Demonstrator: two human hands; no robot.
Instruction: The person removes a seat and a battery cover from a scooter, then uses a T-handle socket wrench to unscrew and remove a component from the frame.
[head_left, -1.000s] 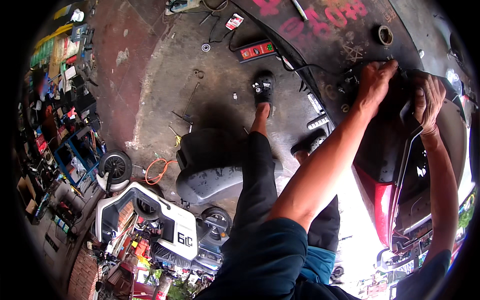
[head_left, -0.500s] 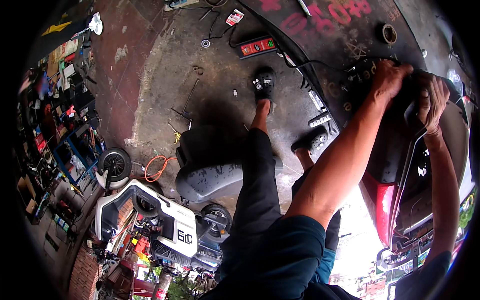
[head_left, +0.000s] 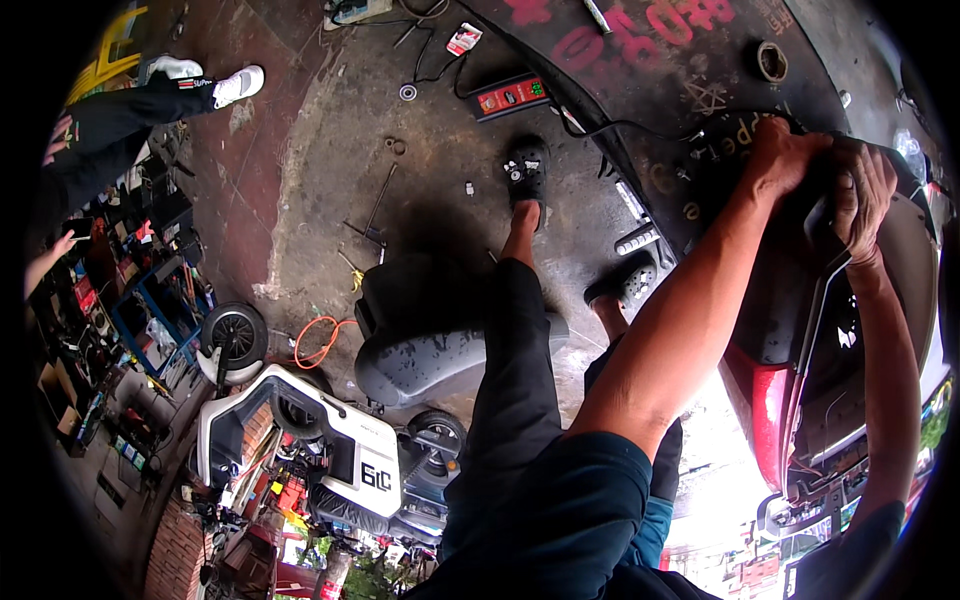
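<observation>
At the right, a dark scooter body [head_left: 885, 365] with a red side panel [head_left: 770, 415] stands in front of my arms. A bent metal bar [head_left: 815, 315] runs along it. My left hand [head_left: 785, 155] is closed at the far end of the dark body, and what its fingers hold is hidden. Just right of it, my right hand [head_left: 862, 200] curls over a black scooter part [head_left: 822, 215], thumb toward me. A black cable [head_left: 640, 124] leads toward my left hand from a red box with a green display [head_left: 510, 97].
A black scooter seat [head_left: 430, 360] lies on the floor beside my leg. Behind it stands a white scooter [head_left: 345, 440], near a loose wheel [head_left: 233, 335] and an orange hose [head_left: 318, 342]. A T-handled tool [head_left: 375, 215] and a metal ring [head_left: 772, 62] lie farther off. Another person [head_left: 110, 115] is at far left.
The other person has stepped farther into view at the far left, with legs and hands now showing. My hands stay almost in place at the scooter, and the view has shifted slightly.
</observation>
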